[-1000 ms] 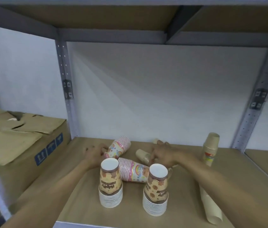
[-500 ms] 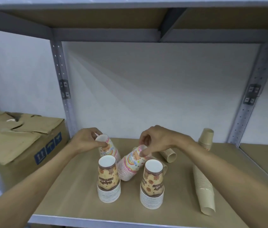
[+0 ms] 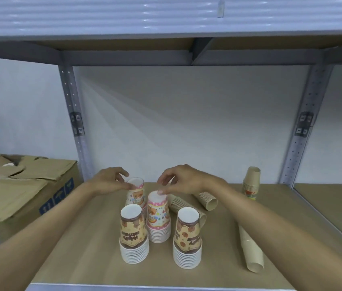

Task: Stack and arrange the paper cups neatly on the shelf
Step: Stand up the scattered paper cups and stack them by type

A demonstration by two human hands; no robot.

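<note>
On shelf (image 3: 81,238): your left hand (image 3: 111,181) pinches rear pink cup stack (image 3: 135,192); right hand (image 3: 183,180) pinches front pink cup stack (image 3: 157,219).

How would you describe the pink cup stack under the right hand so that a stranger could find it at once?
Start at the wooden shelf, where two yellow-brown stacks stand upside down at the front. Just behind the gap between them is the pink stack, the right hand touching its top. Its pink dotted band sets it apart.
</note>
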